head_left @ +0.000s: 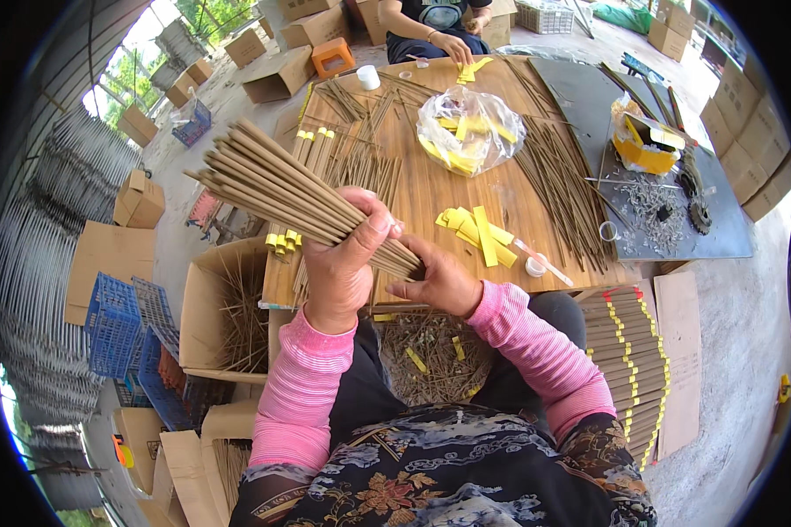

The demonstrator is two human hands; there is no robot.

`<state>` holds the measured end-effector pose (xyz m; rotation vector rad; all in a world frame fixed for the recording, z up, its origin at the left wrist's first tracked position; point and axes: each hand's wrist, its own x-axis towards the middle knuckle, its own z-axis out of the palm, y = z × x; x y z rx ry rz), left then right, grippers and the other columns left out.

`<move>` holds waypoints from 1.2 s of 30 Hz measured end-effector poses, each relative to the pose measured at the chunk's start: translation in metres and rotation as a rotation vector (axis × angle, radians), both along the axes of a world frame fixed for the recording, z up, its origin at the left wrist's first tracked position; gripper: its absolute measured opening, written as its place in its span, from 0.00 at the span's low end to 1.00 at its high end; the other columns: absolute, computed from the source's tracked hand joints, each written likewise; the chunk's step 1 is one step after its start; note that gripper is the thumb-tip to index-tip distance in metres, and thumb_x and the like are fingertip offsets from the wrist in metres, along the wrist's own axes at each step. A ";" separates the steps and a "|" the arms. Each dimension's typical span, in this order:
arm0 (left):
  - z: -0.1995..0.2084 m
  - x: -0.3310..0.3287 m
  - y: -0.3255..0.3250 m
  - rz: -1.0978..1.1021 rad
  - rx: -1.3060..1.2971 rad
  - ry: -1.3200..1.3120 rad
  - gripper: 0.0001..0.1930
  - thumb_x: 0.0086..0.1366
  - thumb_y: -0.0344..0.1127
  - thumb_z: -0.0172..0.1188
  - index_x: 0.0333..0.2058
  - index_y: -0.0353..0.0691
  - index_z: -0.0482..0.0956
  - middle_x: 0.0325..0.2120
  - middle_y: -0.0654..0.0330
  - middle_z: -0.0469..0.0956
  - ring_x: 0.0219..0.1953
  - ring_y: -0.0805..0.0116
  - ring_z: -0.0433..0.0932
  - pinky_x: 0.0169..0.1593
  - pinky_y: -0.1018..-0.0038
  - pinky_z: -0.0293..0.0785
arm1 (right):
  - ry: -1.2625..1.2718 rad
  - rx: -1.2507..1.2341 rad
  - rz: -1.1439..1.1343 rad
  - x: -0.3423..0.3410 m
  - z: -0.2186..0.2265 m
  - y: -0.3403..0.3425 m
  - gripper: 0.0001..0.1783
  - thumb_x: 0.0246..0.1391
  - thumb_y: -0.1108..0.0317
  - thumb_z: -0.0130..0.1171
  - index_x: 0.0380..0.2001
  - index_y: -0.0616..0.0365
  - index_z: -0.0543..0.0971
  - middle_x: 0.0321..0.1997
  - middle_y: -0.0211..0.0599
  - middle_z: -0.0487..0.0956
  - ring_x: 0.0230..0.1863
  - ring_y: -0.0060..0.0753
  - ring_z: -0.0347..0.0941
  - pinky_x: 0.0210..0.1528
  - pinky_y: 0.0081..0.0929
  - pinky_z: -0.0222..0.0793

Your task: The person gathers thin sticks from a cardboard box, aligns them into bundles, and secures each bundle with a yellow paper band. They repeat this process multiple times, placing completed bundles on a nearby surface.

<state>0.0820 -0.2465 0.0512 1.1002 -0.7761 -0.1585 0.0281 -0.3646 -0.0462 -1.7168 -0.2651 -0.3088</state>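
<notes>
A thick bundle of brown incense sticks point(277, 189) slants across the front of me, its far ends fanned toward the upper left. Around its middle my left hand point(347, 255) is closed, thumb on top. At the bundle's lower right end my right hand point(444, 277) wraps its fingers about the sticks; some fingertips are hidden. On the wooden table point(413, 198) just beyond lie loose yellow paper strips point(479, 230). A flat spatula-like stick point(543, 262) and a small white cup point(535, 266) are beside them. Banded bundles with yellow ends point(283, 239) rest at the table's left.
A clear bag of yellow strips point(470, 132) stands mid-table, loose sticks point(562, 193) to its right. A co-worker's hand point(453, 46) handles yellow strips across the table. A cardboard box of sticks point(211, 307) stands left, blue crates point(112, 325) beyond. Stacked banded bundles point(628, 369) lie at right.
</notes>
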 end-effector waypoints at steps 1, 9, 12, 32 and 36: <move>-0.006 0.003 -0.006 -0.002 0.000 0.027 0.14 0.54 0.29 0.59 0.38 0.36 0.67 0.23 0.59 0.72 0.28 0.68 0.72 0.39 0.69 0.70 | 0.015 -0.013 -0.034 0.005 -0.004 -0.003 0.30 0.40 0.67 0.64 0.49 0.60 0.67 0.32 0.44 0.74 0.34 0.35 0.73 0.38 0.27 0.68; -0.027 0.006 -0.024 0.061 0.089 -0.023 0.07 0.53 0.26 0.60 0.31 0.35 0.73 0.27 0.58 0.74 0.32 0.70 0.73 0.46 0.69 0.69 | -0.005 -0.038 -0.075 0.022 -0.033 -0.014 0.22 0.42 0.68 0.62 0.42 0.60 0.69 0.33 0.45 0.74 0.35 0.42 0.73 0.38 0.30 0.68; -0.012 0.007 -0.028 0.013 0.033 -0.065 0.11 0.53 0.26 0.59 0.35 0.35 0.69 0.26 0.59 0.73 0.32 0.67 0.73 0.48 0.63 0.67 | 0.052 -0.085 -0.024 0.022 -0.028 -0.020 0.21 0.43 0.67 0.61 0.41 0.59 0.69 0.33 0.45 0.74 0.36 0.43 0.73 0.38 0.30 0.68; -0.001 0.044 0.005 -0.461 -0.119 0.425 0.07 0.60 0.38 0.55 0.29 0.43 0.70 0.16 0.66 0.65 0.17 0.75 0.65 0.24 0.75 0.66 | 0.522 0.552 0.792 -0.007 -0.011 -0.009 0.16 0.45 0.71 0.62 0.36 0.61 0.70 0.28 0.31 0.75 0.30 0.21 0.72 0.35 0.18 0.69; -0.010 0.026 0.002 -0.125 -0.167 0.551 0.11 0.60 0.39 0.56 0.39 0.44 0.69 0.22 0.62 0.71 0.22 0.72 0.70 0.29 0.72 0.72 | 0.676 0.516 0.659 -0.019 -0.003 0.001 0.10 0.47 0.70 0.60 0.27 0.59 0.69 0.18 0.28 0.72 0.16 0.18 0.69 0.20 0.13 0.66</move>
